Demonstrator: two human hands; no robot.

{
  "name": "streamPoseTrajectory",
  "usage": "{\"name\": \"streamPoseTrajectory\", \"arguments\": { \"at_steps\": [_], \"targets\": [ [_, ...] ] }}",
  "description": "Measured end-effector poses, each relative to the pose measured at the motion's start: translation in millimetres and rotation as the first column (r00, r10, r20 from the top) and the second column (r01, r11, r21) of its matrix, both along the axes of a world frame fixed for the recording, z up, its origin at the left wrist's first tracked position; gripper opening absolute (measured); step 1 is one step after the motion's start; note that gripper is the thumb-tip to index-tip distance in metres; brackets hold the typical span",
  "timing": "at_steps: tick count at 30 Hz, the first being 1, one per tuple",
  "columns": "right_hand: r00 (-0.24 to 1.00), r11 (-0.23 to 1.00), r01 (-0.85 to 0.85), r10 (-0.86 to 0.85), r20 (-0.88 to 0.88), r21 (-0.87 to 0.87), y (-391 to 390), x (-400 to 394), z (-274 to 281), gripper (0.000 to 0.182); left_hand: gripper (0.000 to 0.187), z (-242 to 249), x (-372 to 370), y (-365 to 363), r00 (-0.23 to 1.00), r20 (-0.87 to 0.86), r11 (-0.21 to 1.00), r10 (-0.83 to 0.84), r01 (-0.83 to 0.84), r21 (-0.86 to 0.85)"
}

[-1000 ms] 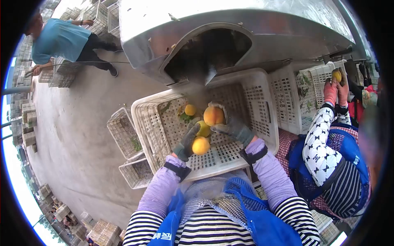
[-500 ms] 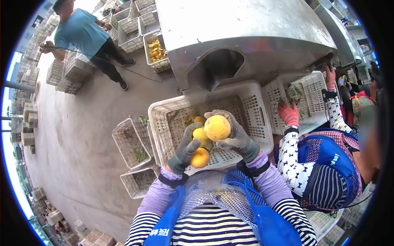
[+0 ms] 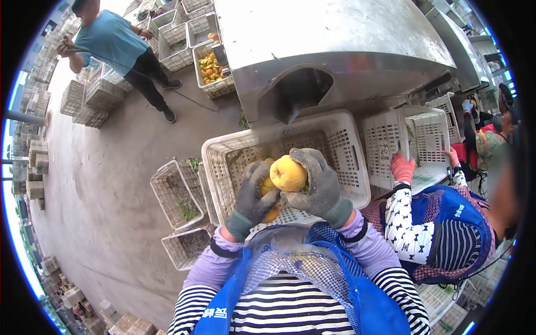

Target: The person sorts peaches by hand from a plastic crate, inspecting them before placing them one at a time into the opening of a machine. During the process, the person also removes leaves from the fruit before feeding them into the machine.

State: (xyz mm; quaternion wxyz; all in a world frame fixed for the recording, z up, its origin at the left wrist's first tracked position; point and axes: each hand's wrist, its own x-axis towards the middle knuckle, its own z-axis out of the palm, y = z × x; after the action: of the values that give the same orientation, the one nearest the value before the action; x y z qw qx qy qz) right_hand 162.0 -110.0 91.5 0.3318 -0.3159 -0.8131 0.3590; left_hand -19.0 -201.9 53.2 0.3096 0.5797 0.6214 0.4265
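Both gloved hands are over a white plastic crate point(image 3: 362, 167). My right hand point(image 3: 317, 187), in a grey glove, is wrapped round a yellow fruit point(image 3: 288, 173) from its right side. Close on the left, my left hand point(image 3: 254, 195) curls its fingers against another yellow fruit point(image 3: 267, 186), which is partly covered by the glove. Below the hands an orange-yellow fruit point(image 3: 272, 213) shows in part between the wrists. The fingertips of the two hands nearly meet around the fruit.
A metal machine point(image 3: 335, 39) with a dark opening point(image 3: 304, 89) stands beyond the crate. To the right a co-worker's pink-gloved hand point(image 3: 402, 167) touches a white crate point(image 3: 385, 142). A person in blue point(image 3: 114, 42) stands at upper left. Smaller crates point(image 3: 177, 192) sit left; a crate of fruit point(image 3: 212, 70) is behind.
My hands have closed more around the fruit, and the upper fruit has turned and shifted slightly left. The co-worker's hands moved down, and the crate beside them shifted.
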Motion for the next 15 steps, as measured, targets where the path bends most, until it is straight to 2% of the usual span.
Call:
{"name": "streamPoseTrajectory", "arguments": {
  "at_steps": [1, 2, 3, 5, 6, 7, 10, 12, 13, 15],
  "targets": [
    [0.986, 0.961, -0.05, 0.003, -0.17, -0.272, 4.1, -4.8, -7.8, 0.078, 0.061, 3.5, -6.4, 6.7, 0.999, 0.036, 1.0, -0.02, 0.02, -0.008],
    [0.943, 0.849, -0.142, -0.04, -0.33, -0.509, 3.8, -9.3, -14.9, 0.079, 0.062, 6.4, -13.1, 8.7, 0.997, 0.071, 0.999, -0.038, 0.039, -0.013],
    [0.878, 0.674, -0.265, -0.126, -0.461, -0.689, -0.5, -12.4, -19.1, 0.08, 0.063, 7.7, -18.0, 5.2, 0.993, 0.106, 0.998, -0.057, 0.059, -0.019],
    [0.971, 0.897, -0.146, 0.048, -0.235, -0.417, -7.8, -18.3, -22.7, 0.084, 0.063, 0.5, -25.3, -8.2, 0.984, 0.178, 0.998, -0.033, 0.041, -0.039],
    [0.991, 0.963, -0.117, 0.097, -0.093, -0.244, -12.6, -24.0, -21.3, 0.086, 0.063, -2.8, -30.5, -15.5, 0.977, 0.214, 0.998, -0.022, 0.033, -0.049],
    [0.997, 0.987, -0.069, 0.073, 0.024, -0.146, -19.6, -29.4, -11.4, 0.09, 0.063, -5.0, -35.4, -21.2, 0.982, 0.187, 0.999, -0.022, 0.027, -0.026],
    [0.994, 0.995, 0.095, -0.095, 0.045, 0.018, -48.0, -53.0, -14.2, 0.088, 0.062, -20.2, -44.0, -36.8, 0.992, 0.127, 0.999, -0.018, 0.012, 0.046],
    [0.987, 0.987, 0.158, -0.158, 0.006, -0.039, -51.5, -63.4, -25.0, 0.085, 0.06, -27.1, -50.0, -38.2, 0.995, 0.095, 0.994, -0.007, -0.004, 0.113],
    [0.982, 0.98, 0.187, -0.188, -0.017, -0.069, -48.8, -70.0, -31.5, 0.083, 0.063, -25.2, -54.5, -34.6, 0.998, 0.06, 1.0, -0.001, -0.001, 0.029],
    [0.962, 0.962, 0.272, -0.272, -0.003, -0.019, -28.0, -88.2, -47.9, 0.081, 0.063, -47.4, -62.8, -31.8, 0.994, 0.102, 0.998, 0.043, -0.047, 0.044]
  ]
}}
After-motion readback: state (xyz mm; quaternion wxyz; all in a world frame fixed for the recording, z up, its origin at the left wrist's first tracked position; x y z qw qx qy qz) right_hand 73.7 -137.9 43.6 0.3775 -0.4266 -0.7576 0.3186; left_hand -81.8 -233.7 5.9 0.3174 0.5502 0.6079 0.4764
